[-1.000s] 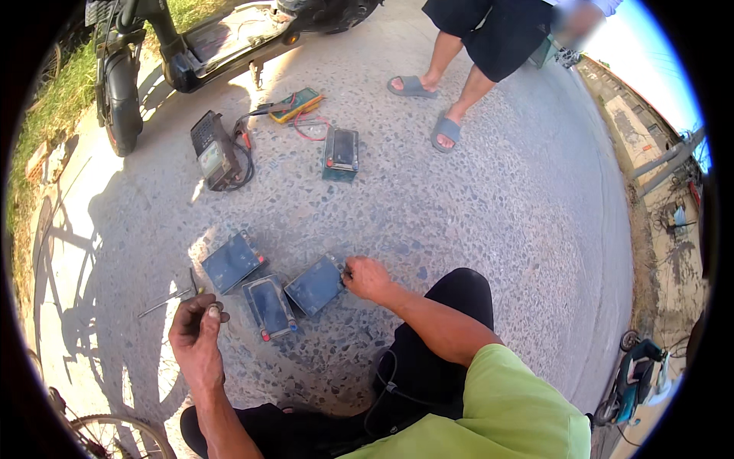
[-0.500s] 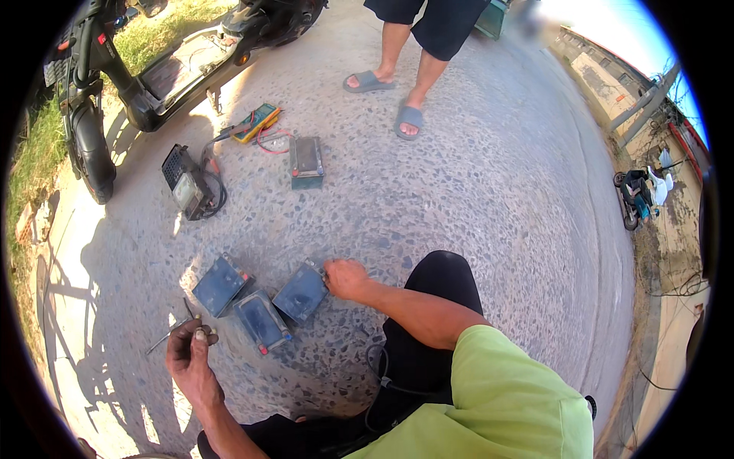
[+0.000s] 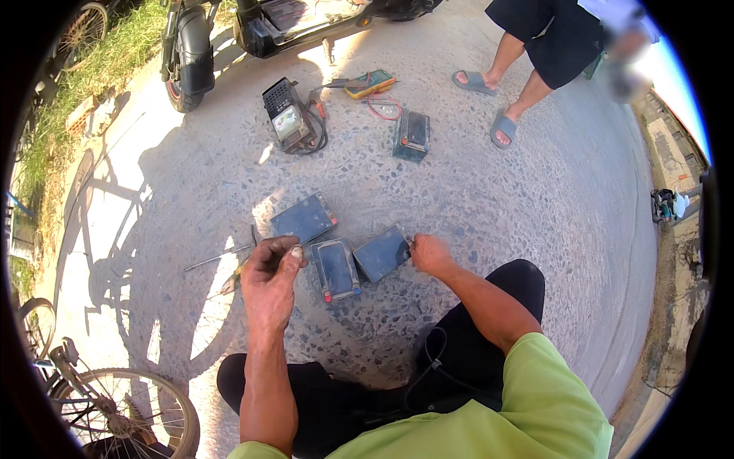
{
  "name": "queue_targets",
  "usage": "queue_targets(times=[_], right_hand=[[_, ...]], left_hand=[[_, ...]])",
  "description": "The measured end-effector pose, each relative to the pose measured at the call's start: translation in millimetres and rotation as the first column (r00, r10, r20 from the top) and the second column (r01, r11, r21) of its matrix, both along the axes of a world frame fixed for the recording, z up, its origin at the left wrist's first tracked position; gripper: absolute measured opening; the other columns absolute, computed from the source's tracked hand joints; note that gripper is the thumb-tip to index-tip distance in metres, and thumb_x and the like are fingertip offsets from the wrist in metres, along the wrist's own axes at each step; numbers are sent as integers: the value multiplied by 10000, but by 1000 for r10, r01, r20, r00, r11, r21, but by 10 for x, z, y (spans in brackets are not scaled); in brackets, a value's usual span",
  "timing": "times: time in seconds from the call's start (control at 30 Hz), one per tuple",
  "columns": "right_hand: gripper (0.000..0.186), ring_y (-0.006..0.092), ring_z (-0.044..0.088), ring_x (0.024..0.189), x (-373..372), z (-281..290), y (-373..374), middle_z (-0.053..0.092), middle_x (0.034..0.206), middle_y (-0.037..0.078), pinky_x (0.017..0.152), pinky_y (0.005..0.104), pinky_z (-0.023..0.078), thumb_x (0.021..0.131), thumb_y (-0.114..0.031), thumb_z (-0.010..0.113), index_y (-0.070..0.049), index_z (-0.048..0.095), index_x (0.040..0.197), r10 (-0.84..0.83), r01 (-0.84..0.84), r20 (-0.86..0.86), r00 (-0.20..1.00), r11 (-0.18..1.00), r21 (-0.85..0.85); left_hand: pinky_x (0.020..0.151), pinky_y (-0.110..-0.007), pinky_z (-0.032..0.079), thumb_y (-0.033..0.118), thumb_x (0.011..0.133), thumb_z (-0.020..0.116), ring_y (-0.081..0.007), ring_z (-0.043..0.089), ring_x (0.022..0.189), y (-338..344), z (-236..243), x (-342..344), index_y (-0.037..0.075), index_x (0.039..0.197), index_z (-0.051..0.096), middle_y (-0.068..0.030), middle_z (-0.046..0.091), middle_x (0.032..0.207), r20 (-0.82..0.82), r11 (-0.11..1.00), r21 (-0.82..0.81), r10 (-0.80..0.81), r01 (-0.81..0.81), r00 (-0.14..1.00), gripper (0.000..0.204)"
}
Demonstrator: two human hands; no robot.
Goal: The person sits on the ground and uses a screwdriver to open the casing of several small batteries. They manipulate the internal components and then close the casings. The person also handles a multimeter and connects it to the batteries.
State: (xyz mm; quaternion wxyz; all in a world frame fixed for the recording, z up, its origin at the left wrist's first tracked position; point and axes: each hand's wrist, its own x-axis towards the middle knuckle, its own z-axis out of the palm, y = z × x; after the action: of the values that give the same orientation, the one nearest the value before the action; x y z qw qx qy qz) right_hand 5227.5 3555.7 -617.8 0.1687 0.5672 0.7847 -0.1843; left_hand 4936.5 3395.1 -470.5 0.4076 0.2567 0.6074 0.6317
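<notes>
Three dark rectangular batteries lie close together on the paved ground: a left one [image 3: 303, 217], a middle one [image 3: 333, 264] with red and blue terminals, and a right one [image 3: 381, 254]. At the right battery's outer end, my right hand [image 3: 433, 253] has its fingers closed on the edge; its fingertips are partly hidden. My left hand [image 3: 269, 277] is raised beside the left battery, thumb and fingers pinched together; anything small between them cannot be made out. Behind it shows a thin metal rod [image 3: 208, 262], partly hidden by the hand.
Farther off stand a box-shaped charger [image 3: 289, 115] with cables, a yellow multimeter [image 3: 371, 84] and another battery [image 3: 413, 136]. A person in sandals [image 3: 503, 128] stands beyond. A scooter [image 3: 298, 23] is at the back, a bicycle wheel [image 3: 183, 417] at the lower left.
The view has swung left, so the scene sits farther right and higher; a bicycle has come in. My right hand stays at the right battery, and my left is nearer the left battery.
</notes>
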Motion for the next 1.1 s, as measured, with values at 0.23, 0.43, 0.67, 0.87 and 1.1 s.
queue_targets(times=[0.23,0.43,0.67,0.87,1.1], right_hand=[[350,415,643,925,-83,-11,-4,669,961,249,810,496,518,916,-295,488,-13,622,1075,-7,14,124,992,999,-53],[436,413,619,1014,-58,-182,-1,655,1046,260,873,486,497,930,-358,432,-6,652,1060,-77,83,159,984,996,-35],[438,440,605,1028,-479,66,-189,637,1058,295,905,486,481,919,-349,431,3,648,1065,-161,163,151,975,987,4],[401,455,619,971,32,-291,-24,633,1051,301,865,505,491,900,-328,453,8,651,993,-1,1,74,997,1000,12],[392,420,646,823,445,-643,196,653,892,282,754,469,513,900,-324,471,20,659,904,-107,103,-95,990,994,-39]], left_hand=[[765,-293,490,127,868,661,-157,604,791,160,-186,-111,-37,1012,639,-67,636,871,141,997,-22,-70,74,988,220],[758,-283,488,133,870,663,-149,601,773,202,-186,-182,-37,1008,642,-63,643,875,183,996,9,-93,93,979,219],[750,-282,496,120,873,648,-152,613,759,-54,-227,-409,-48,1033,639,-77,656,904,167,997,-59,-49,59,985,233],[754,-288,506,110,878,645,-155,616,778,-167,-166,-467,-52,1023,639,-87,654,898,155,1000,15,10,-12,988,218],[714,-264,477,100,876,650,-121,589,752,-145,-133,-386,-39,984,642,-63,649,850,179,999,33,7,-13,984,176]])
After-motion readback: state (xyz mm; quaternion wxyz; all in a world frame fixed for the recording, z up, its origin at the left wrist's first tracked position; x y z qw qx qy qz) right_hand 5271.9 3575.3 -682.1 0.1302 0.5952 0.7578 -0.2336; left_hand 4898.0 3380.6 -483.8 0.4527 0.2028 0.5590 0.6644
